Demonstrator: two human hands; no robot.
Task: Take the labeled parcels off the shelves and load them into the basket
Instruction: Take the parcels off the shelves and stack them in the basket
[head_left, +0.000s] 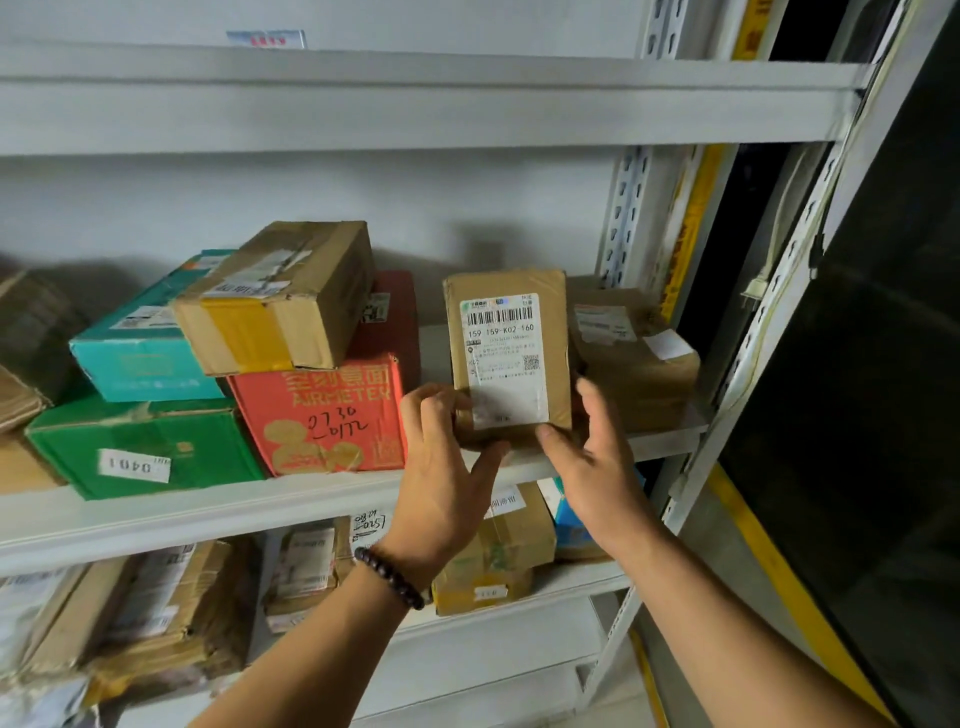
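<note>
The small brown labeled parcel (506, 353) stands upright at the front edge of the middle shelf (208, 514), between a red AIRMETER box (322, 415) and a squat brown carton (634, 358). The left hand (441, 467), with a bead bracelet (389, 577) at its wrist, curls its fingers round the parcel's lower left corner. The right hand (592, 467) holds the lower right corner, thumb on the front and fingers reaching behind the edge.

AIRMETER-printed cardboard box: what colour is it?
Red cardboard box with gold print, best in head view.
</note>
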